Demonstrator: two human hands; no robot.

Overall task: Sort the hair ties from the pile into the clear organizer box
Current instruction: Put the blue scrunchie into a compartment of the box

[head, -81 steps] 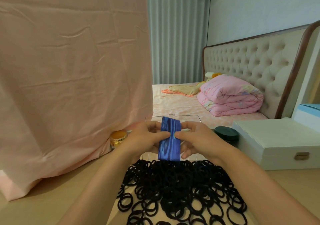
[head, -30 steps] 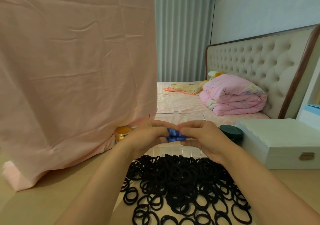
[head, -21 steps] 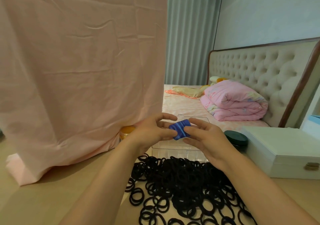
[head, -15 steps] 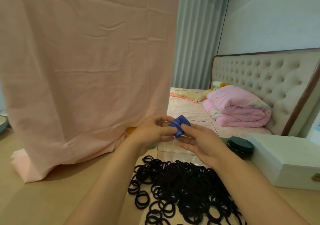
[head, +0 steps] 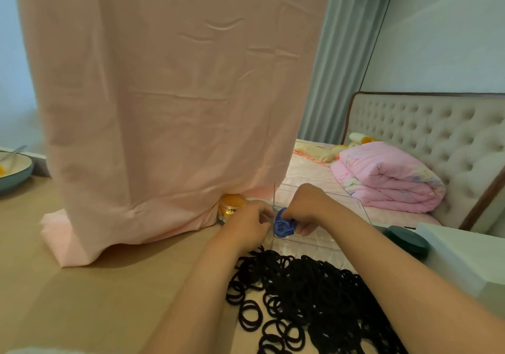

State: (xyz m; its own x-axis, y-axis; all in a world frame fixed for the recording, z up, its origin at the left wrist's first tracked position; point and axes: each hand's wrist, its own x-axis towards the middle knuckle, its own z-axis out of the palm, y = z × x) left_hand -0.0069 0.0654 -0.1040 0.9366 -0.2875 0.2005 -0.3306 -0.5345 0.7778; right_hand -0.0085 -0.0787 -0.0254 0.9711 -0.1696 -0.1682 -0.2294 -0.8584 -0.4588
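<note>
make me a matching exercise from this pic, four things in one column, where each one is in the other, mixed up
Things:
1. rolled blue band
2. black hair ties
3. folded pink quilt
4. bowl

Places:
a. on the bed
b. far left edge of the view
c. piled in front of the clear box
d. held by the right hand at the box's left end

Pairs: 1-d, 2-c, 3-a, 4-b

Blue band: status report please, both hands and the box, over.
Right hand grips rolled blue band, low at clear organizer box near-left corner. Left hand beside it, grip unclear. Black hair ties piled in front; pink cloth close on left.
</note>
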